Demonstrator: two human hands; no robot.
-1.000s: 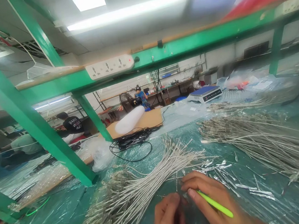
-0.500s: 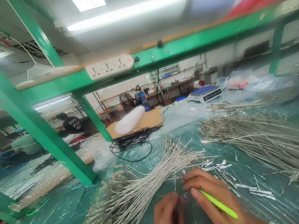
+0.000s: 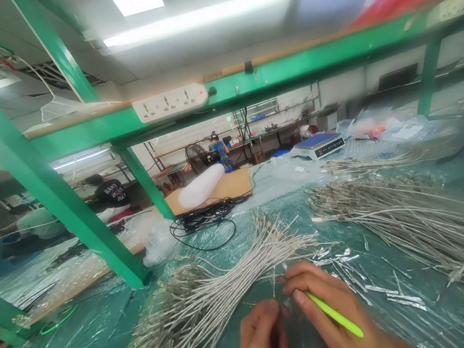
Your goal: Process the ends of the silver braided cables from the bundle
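My left hand point(image 3: 262, 331) is closed, its thumb and finger pinched together. A thin silver cable end point(image 3: 274, 283) stands up out of its grip; the rest is hidden in the hand. Close by on the right, my right hand point(image 3: 326, 301) is closed around a slim yellow-green pen-like tool point(image 3: 337, 316). Its tip is hidden by the fingers, so the kind of tool cannot be told. Left of both hands lies a fanned bundle of braided silver cables point(image 3: 240, 270). Foil-like silver scraps point(image 3: 392, 292) are scattered to the right of my right hand.
A larger heap of cables point(image 3: 407, 223) covers the right side of the film-covered green table point(image 3: 95, 327). Behind are a blue-topped scale point(image 3: 319, 144), coiled black cable point(image 3: 207, 217) and a white roll point(image 3: 201, 186). Green frame posts point(image 3: 85, 214) rise at left. Two people sit farther back.
The yellow-green tool and my right fingers have shifted slightly left. The silver cable end above my left hand has moved a little to the right. The surroundings look the same.
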